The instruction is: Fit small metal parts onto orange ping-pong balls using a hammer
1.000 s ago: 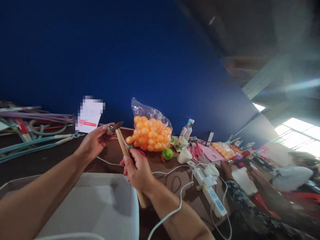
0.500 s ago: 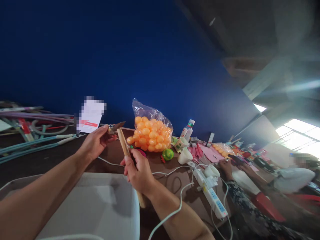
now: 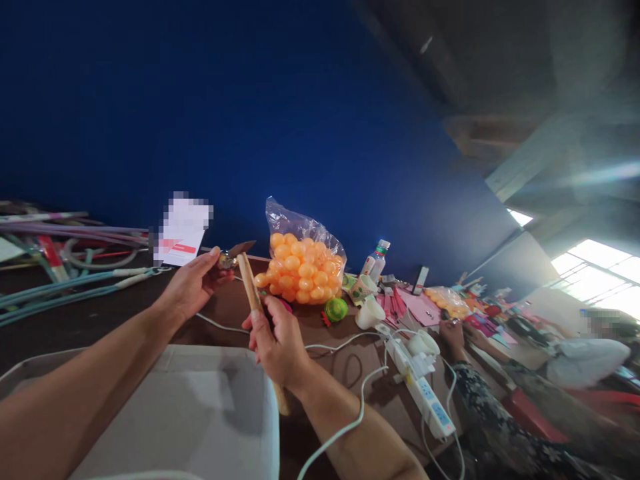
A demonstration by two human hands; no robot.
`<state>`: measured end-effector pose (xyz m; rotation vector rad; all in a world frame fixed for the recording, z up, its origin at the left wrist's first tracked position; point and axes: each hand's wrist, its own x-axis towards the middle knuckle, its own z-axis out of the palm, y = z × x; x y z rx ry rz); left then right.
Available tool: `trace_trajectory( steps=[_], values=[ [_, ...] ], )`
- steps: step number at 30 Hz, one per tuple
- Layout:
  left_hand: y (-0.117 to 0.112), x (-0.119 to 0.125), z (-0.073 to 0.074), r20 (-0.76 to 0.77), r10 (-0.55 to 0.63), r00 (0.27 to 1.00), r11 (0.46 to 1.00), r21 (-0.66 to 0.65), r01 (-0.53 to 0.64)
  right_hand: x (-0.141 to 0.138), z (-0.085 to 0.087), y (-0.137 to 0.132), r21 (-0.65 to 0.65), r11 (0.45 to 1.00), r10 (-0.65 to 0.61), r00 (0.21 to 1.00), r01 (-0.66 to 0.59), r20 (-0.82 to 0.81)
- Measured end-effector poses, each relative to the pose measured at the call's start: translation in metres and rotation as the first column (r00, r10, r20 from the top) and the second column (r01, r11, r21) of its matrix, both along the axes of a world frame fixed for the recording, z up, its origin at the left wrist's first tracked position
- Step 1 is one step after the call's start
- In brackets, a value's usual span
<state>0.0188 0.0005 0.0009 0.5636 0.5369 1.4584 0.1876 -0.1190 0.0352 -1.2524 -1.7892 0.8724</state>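
The left hand (image 3: 193, 285) pinches a shiny piece (image 3: 228, 260) in its fingers; the right hand (image 3: 277, 339) grips a stick (image 3: 249, 283), upper end near that piece, over the tabletop (image 3: 313, 321). Work seems under way; what is left, I cannot tell.

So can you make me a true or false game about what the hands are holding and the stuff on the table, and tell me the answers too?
1. The right hand is gripping a wooden stick. True.
2. The balls in the big bag are blue. False: the balls are orange.
3. The left hand is holding a small shiny thing. True.
4. The power strip is black. False: the power strip is white.
5. A round green thing lies near the big bag. True.
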Motion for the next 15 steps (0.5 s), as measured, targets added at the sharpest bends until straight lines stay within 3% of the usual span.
trace_trajectory(
  steps=[10,13,15],
  values=[
    [0.000,0.001,0.000,-0.008,0.039,0.999,0.999,-0.021,-0.040,-0.001,0.005,-0.006,-0.009,0.999,0.047,0.998,-0.047,0.047],
    [0.001,-0.002,0.003,-0.001,0.069,0.998,0.996,-0.056,-0.069,-0.003,0.017,-0.016,0.072,0.980,0.161,0.956,-0.184,0.244],
    [0.004,-0.007,0.004,0.025,0.082,0.996,0.995,-0.062,-0.080,-0.005,0.023,-0.024,0.096,0.933,0.282,0.870,-0.347,0.404]
  ],
)
